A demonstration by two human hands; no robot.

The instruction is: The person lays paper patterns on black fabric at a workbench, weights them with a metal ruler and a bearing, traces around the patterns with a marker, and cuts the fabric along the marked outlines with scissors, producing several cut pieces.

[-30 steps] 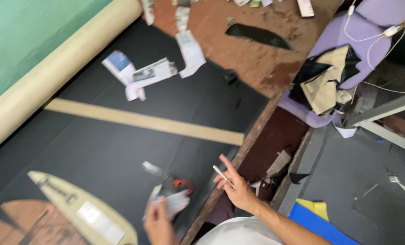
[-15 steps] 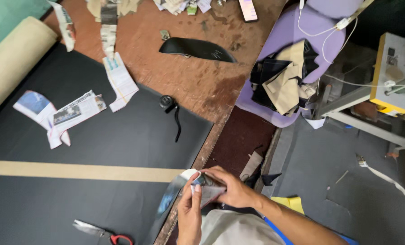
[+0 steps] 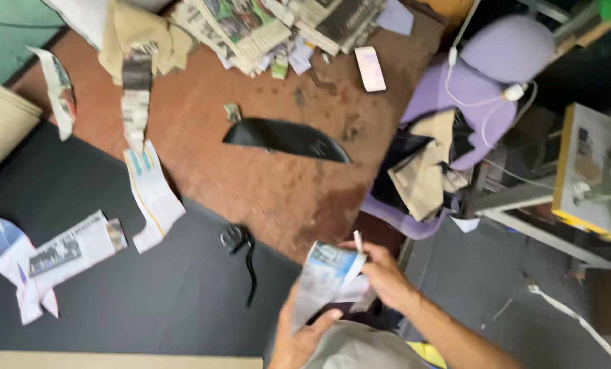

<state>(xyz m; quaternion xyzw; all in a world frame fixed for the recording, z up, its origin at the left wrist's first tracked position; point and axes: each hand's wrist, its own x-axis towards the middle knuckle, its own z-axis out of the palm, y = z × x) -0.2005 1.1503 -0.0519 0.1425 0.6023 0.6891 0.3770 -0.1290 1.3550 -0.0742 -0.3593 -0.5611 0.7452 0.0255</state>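
Both hands hold 1 folded printed paper piece (image 3: 329,277) just off the near edge of the tabletop (image 3: 278,184). The left hand (image 3: 298,338) grips its lower end from below; the right hand (image 3: 384,277) pinches its upper right side, with a thin white stick (image 3: 358,240) between the fingers. The hands are close together, the paper between them. A black curved cutout (image 3: 285,140) lies mid-tabletop, well apart.
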